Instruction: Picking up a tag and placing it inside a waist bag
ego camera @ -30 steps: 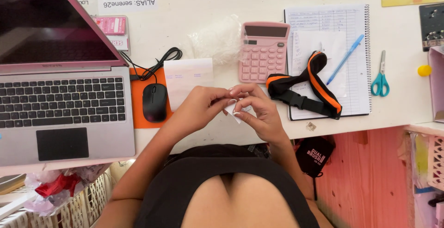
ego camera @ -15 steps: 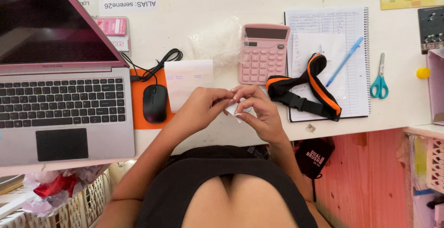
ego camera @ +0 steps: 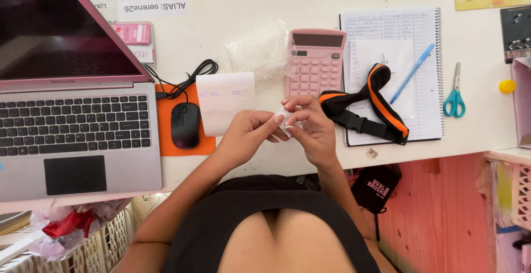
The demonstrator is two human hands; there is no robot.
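Laptop [ego camera: 74, 118]: it is sitting open at 9 o'clock from the hands, and its left edge is getting cut off by the frame
Mouse [ego camera: 185, 125]: it is lying on an orange pad, between the laptop and the hands
Left hand [ego camera: 250, 134]: it is pinching, with fingers narrow, one side of a small white piece [ego camera: 284, 119]
Small white piece: it is being held between both hands, just over the near edge of the table [ego camera: 249, 7], at 12 o'clock from the body; both hands are equally near it; its long axis I cannot tell, because fingers are covering most of it
Right hand [ego camera: 311, 131]: it is closing its fingers around the other side of the piece
Calculator [ego camera: 315, 63]: pink, it is resting at 12 o'clock, just beyond the hands
Black and orange strap [ego camera: 368, 110]: it is lying over a notebook at 2 o'clock
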